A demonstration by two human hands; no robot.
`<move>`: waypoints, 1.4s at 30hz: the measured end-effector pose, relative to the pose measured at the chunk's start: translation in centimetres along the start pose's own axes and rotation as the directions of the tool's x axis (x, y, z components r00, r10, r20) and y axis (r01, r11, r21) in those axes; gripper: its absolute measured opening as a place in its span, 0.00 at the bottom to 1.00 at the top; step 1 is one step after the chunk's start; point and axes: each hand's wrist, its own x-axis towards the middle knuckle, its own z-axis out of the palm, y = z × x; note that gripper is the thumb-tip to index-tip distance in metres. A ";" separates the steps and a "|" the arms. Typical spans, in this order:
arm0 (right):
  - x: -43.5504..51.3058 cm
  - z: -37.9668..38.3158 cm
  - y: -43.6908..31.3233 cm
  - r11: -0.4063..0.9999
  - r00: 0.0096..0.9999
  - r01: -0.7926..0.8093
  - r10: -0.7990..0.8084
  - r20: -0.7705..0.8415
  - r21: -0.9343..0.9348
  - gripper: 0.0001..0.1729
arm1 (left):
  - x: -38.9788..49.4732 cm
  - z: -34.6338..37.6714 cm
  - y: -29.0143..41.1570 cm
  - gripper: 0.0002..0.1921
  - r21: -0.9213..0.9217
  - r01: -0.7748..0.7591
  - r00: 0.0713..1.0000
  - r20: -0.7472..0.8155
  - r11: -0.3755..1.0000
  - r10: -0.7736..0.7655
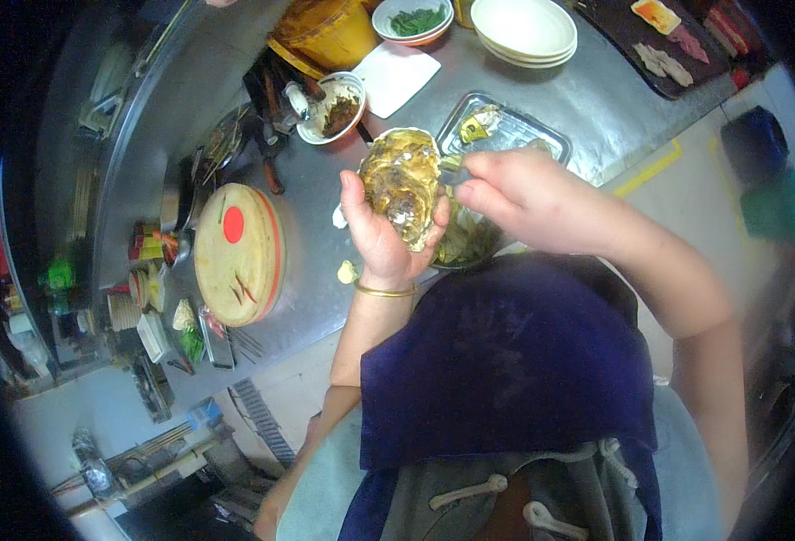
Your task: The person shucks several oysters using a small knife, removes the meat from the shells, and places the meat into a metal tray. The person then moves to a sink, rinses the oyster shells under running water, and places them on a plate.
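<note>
On the palm and fingers of my left hand (384,243) rests a large oyster (401,182) with a rough, yellow-brown shell. My right hand (526,196) grips a small metal blade (453,169), its end at the oyster's right edge; the handle is hidden in the fist. Behind the right hand lies a metal tray (539,128) holding a piece of shell (480,123). Under both hands is a container of greenish-yellow pieces (468,237), partly hidden by the apron.
A round chopping board (235,264) bearing small red chillies (242,291) stands to the left. Beyond my hands are a bowl of brown paste (340,115), a white square plate (397,78), a bowl of chopped greens (414,20), stacked white bowls (524,30) and a yellow bucket (323,34).
</note>
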 end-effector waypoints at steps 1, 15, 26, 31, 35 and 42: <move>-0.1 -0.2 0.2 0.998 0.999 -0.032 0.030 0.034 0.057 0.17 | 0.1 0.1 0.0 0.41 -0.048 -0.017 1.000 -0.003 0.999 0.017; -1.9 1.0 -0.2 0.986 0.997 -0.075 0.077 -0.006 0.149 0.17 | -0.1 -0.1 2.1 0.40 -0.037 0.105 0.992 0.073 0.994 -0.102; -1.2 -2.0 -0.2 0.984 0.936 -0.078 0.127 0.329 -0.159 0.15 | 0.1 -2.4 2.2 0.34 0.266 0.125 0.988 0.057 0.956 -0.145; -1.3 0.3 0.0 0.973 0.961 -0.195 0.165 0.222 0.120 0.20 | 0.1 -0.7 1.0 0.29 0.018 -0.011 1.000 -0.019 1.000 0.011; -1.6 -0.5 -0.5 0.978 0.924 -0.130 0.179 0.338 -0.161 0.20 | 0.1 -2.9 1.6 0.29 0.305 0.134 0.991 -0.037 0.943 -0.129; -1.2 1.2 0.4 0.976 0.872 -0.213 0.213 0.440 -0.051 0.19 | 0.0 -3.1 -0.5 0.28 0.211 0.199 0.980 -0.054 0.957 -0.192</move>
